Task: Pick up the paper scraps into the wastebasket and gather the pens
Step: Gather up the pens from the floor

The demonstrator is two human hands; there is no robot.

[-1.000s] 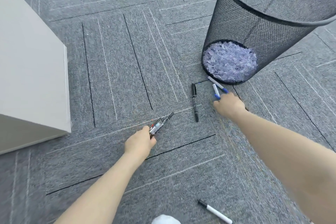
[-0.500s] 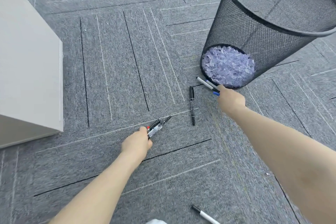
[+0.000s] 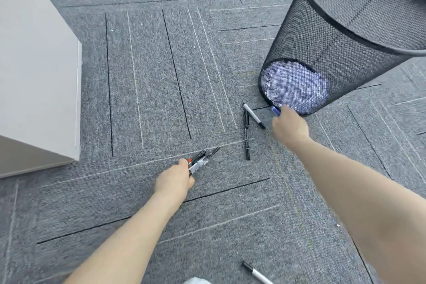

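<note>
The left hand (image 3: 175,180) grips a bunch of pens (image 3: 202,159) pointing to 2 o'clock. The right hand (image 3: 289,125) holds a blue-capped pen (image 3: 275,110) and a white marker (image 3: 253,116) beside the mesh wastebasket (image 3: 322,37). A black pen (image 3: 246,136) lies between the hands; another marker (image 3: 257,273) lies at 6 o'clock.

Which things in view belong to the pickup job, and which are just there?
Job:
- wastebasket, paper inside
- pens in left hand
- blue pen in right hand
- black pen
- white pen
- near pen

Just there:
- cabinet
- carpet
</note>
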